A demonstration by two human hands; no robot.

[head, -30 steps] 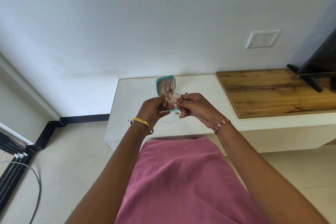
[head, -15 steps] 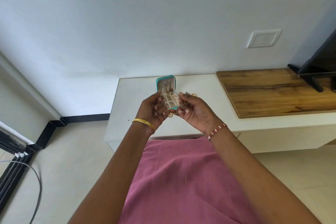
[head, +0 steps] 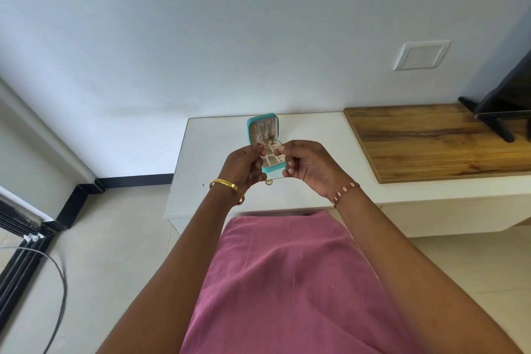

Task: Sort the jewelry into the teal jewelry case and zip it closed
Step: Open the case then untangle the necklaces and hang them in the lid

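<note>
Now both hands, left hand (head: 244, 165) and right hand (head: 306, 165), pinch a thin gold chain necklace (head: 274, 179) stretched left-to-right at frame centre, before the open teal zip jewelry case (head: 263, 131).

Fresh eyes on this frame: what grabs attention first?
The two hands raised mid-frame: the left hand and right hand each pinch a thin gold chain, a small pendant dangling between them. Just behind them, the teal jewelry case stands open on the white counter, lid upright, with compartments showing. To the right, a wooden board carries a black TV stand.
</note>
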